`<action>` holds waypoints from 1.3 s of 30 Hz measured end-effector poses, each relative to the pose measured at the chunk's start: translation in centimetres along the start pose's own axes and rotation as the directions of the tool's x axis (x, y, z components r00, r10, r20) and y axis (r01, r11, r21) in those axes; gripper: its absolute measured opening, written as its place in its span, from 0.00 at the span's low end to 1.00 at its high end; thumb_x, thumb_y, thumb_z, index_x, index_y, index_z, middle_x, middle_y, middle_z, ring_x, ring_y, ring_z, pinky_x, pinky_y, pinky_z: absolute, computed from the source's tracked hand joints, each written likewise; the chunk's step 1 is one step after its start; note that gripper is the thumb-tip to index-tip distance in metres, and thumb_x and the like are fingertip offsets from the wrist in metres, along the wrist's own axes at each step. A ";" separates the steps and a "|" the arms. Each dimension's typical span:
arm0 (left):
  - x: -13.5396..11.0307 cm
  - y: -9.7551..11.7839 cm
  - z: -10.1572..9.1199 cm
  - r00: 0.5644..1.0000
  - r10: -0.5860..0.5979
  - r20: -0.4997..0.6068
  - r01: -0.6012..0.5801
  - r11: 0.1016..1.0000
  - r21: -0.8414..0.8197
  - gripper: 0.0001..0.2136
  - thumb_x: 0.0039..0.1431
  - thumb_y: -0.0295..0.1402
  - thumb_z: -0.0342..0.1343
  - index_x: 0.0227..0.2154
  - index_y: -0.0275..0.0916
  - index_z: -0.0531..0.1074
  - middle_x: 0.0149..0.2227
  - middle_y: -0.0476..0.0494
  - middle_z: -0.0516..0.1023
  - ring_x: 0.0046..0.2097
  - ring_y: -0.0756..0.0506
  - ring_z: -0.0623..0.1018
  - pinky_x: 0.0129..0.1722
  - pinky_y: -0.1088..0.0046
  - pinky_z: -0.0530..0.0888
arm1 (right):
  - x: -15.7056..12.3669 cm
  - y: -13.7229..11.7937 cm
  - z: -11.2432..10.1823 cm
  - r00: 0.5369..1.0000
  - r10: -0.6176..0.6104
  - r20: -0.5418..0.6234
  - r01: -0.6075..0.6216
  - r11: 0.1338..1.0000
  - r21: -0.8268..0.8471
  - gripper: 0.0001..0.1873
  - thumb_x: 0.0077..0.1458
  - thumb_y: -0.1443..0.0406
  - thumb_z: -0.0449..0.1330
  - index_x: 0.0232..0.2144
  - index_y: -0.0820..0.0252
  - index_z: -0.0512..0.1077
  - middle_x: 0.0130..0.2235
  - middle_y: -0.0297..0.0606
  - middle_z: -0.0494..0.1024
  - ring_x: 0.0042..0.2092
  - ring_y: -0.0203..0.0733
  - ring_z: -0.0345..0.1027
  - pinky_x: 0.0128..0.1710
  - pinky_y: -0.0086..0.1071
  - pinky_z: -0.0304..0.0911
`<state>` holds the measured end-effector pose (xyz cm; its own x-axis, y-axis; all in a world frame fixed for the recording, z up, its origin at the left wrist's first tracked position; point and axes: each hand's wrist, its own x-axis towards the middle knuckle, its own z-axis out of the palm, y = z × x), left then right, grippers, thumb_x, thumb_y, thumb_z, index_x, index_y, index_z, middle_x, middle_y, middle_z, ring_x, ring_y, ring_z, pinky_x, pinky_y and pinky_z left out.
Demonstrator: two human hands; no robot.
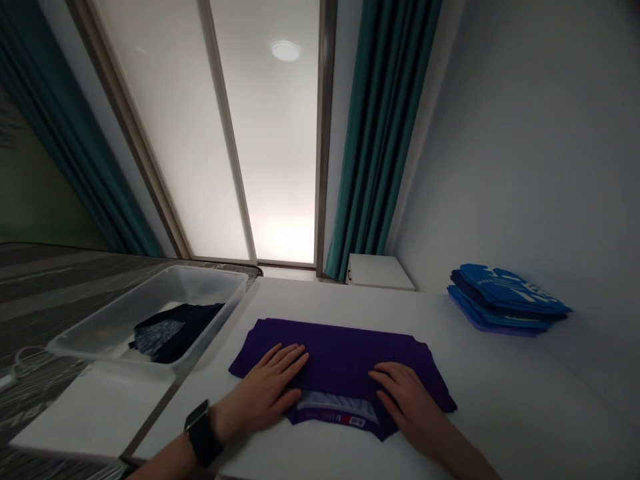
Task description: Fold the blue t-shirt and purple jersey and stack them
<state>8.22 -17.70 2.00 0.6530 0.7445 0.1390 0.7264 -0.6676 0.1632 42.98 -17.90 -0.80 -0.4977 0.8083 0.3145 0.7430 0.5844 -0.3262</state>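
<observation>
A purple T-shirt (345, 350) lies folded over on the white table, its body doubled up toward the collar. The neckline with a printed label faces me along the near edge. My left hand (275, 383), with a dark watch on its wrist, rests on the left part of the shirt, palm down and fingers stretched out. On the right part of the fabric lies my right hand (403, 400), fingers slightly bent and apart. Neither hand grips the cloth.
At the right of the white table (425, 453) sits a stack of folded blue and purple shirts (505, 300) by the wall. To the left stands a translucent plastic bin (210, 283) with dark clothing (183, 330) inside. A small white cabinet (380, 272) is beyond the table.
</observation>
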 end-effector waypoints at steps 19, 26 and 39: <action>11.2 -9.6 -4.6 0.867 -0.174 0.466 0.160 0.985 0.071 0.12 0.53 0.35 0.59 0.41 0.41 0.74 0.38 0.45 0.79 0.38 0.43 0.77 0.38 0.70 0.72 | 11.1 7.8 -4.5 0.818 0.297 0.492 -0.323 0.946 -0.035 0.08 0.45 0.67 0.62 0.33 0.57 0.75 0.31 0.33 0.76 0.32 0.39 0.67 0.31 0.29 0.57; 10.6 -10.9 -5.3 0.798 -0.181 0.575 0.196 0.980 0.037 0.10 0.48 0.34 0.60 0.36 0.40 0.75 0.34 0.49 0.79 0.33 0.46 0.76 0.30 0.74 0.69 | 11.5 8.8 -5.3 0.729 0.290 0.620 -0.344 0.938 -0.035 0.03 0.41 0.66 0.62 0.24 0.58 0.73 0.23 0.27 0.69 0.25 0.34 0.58 0.26 0.29 0.50; 12.1 -11.9 -7.0 0.939 -0.251 0.234 0.191 0.950 0.249 0.04 0.56 0.29 0.55 0.34 0.41 0.73 0.42 0.44 0.79 0.45 0.41 0.76 0.48 0.64 0.67 | 14.1 12.4 -6.7 0.795 0.308 0.523 -0.333 0.942 -0.048 0.05 0.45 0.66 0.61 0.28 0.59 0.75 0.31 0.34 0.79 0.33 0.41 0.71 0.32 0.29 0.60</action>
<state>5.97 -0.67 8.62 0.4816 0.8653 -0.1391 0.8679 -0.4929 -0.0613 48.21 0.29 5.54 -0.4008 0.8597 -0.3167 0.8870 0.2775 -0.3691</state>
